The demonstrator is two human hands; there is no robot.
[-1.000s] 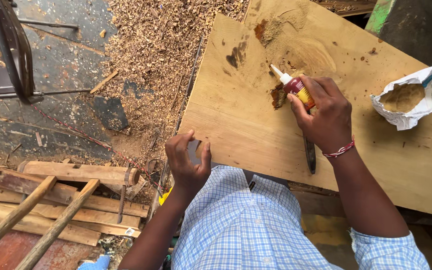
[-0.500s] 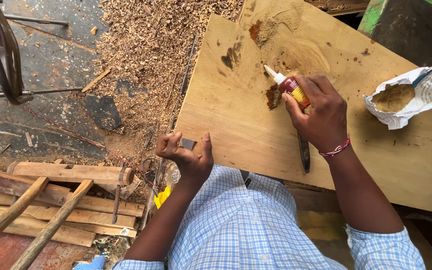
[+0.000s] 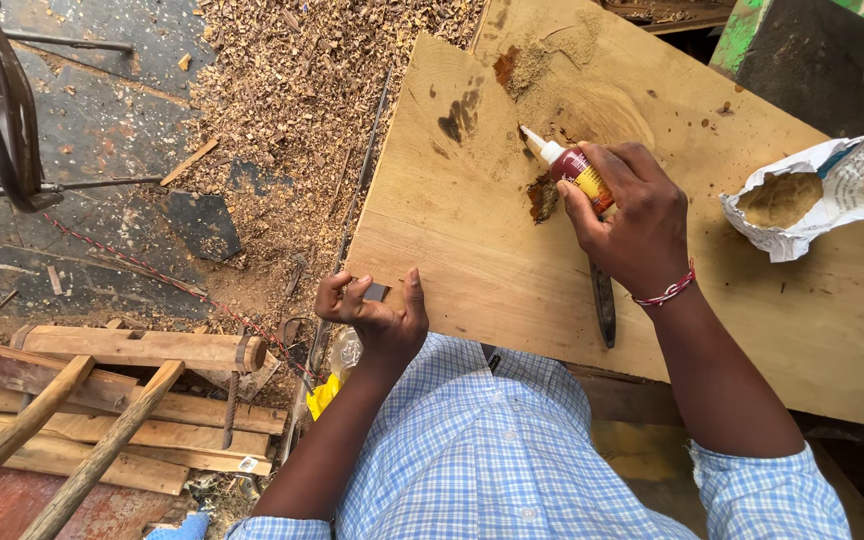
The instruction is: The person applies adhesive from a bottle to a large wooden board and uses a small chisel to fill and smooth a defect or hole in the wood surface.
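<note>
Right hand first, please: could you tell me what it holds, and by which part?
The right hand grips a small glue bottle around its body, white nozzle free.

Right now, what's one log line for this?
right hand: squeezing glue bottle | nozzle: at dark patch on board | left hand: small grey piece

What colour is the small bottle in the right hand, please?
The small bottle is red with a white nozzle, in the head view.

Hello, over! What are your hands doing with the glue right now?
Right hand grips glue bottle, nozzle down at brown patch. Left hand pinches small dark piece. Nothing blocking.
</note>
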